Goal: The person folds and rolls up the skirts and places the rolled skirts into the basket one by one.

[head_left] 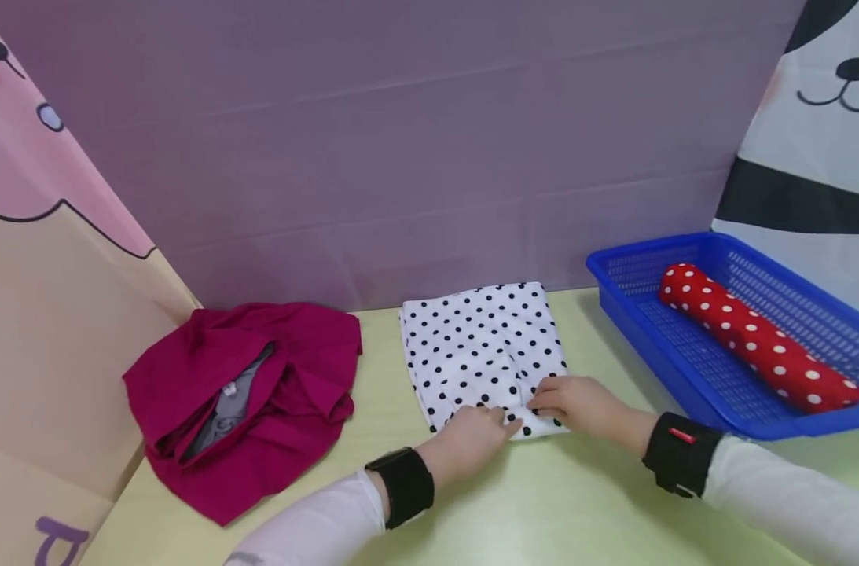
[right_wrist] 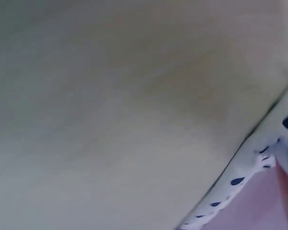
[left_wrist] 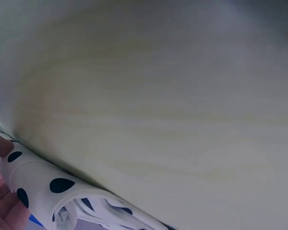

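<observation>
A folded white cloth with black polka dots [head_left: 471, 346] lies flat on the table, its near edge turned up into a small roll. At that near edge my left hand [head_left: 474, 440] grips the cloth; in the left wrist view, thumb and fingers [left_wrist: 2, 146] lie on either side of the rolled end [left_wrist: 38, 179]. My right hand [head_left: 588, 405] pinches the same cloth a little further right, raising a crease in it. Only a fingertip [right_wrist: 285, 191] shows beside the dotted edge [right_wrist: 237, 181] in the right wrist view.
On the left lies a crumpled maroon garment [head_left: 288, 440] with a grey lining and a label showing. A blue plastic basket [head_left: 655, 369] stands at the right, holding a red cloth roll with white dots [head_left: 754, 334]. Purple fabric [head_left: 429, 157] hangs behind the table.
</observation>
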### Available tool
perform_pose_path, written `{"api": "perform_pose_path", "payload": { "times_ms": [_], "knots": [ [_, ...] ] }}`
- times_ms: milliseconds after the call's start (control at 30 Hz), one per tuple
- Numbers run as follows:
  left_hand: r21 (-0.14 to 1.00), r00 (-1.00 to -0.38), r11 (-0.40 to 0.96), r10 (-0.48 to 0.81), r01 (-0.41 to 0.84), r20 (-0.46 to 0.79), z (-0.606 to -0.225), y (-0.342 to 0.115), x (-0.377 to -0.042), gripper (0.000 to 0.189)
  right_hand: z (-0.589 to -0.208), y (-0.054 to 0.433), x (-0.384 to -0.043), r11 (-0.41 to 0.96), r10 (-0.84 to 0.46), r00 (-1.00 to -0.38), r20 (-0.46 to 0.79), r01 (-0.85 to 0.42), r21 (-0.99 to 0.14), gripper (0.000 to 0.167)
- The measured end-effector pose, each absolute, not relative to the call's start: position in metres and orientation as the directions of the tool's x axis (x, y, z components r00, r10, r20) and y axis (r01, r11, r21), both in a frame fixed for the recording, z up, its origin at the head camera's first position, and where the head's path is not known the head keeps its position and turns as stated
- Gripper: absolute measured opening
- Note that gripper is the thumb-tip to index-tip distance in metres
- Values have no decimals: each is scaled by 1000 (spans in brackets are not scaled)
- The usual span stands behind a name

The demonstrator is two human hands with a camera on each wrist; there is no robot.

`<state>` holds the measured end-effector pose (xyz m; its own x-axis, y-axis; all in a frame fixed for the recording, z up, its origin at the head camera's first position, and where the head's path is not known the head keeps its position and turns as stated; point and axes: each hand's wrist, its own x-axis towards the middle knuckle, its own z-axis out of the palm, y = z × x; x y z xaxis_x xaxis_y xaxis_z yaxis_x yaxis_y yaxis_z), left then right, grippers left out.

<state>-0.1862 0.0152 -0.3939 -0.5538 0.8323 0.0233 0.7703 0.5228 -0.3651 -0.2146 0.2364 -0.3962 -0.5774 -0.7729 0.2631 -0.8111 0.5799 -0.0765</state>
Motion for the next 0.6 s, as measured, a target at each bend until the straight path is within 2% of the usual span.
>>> {"api": "perform_pose_path", "payload": {
  "times_ms": [67, 133, 200, 367, 600],
  "knots": [
    [-342, -558, 531, 830, 775, 23, -394, 16, -188, 46, -396, 236, -206, 516, -828, -456, 326, -848, 124, 27],
    [-305, -560, 543, 827, 782, 36, -394, 16, -191, 44, -395, 234, -198, 480, -856, -386, 344, -840, 253, 34],
    [-244, -565, 560, 823, 791, 57, -394, 15, -195, 41, -395, 232, -191, 476, -866, -375, 331, -821, 315, 37],
    [-145, -562, 571, 821, 808, 102, -391, 12, -203, 38, -400, 225, -182, 509, -859, -416, 300, -764, 398, 42],
    [-127, -575, 584, 812, 802, 101, -391, 13, -206, 39, -410, 220, -189, 493, -869, -382, 316, -730, 473, 24]
  ]
}}
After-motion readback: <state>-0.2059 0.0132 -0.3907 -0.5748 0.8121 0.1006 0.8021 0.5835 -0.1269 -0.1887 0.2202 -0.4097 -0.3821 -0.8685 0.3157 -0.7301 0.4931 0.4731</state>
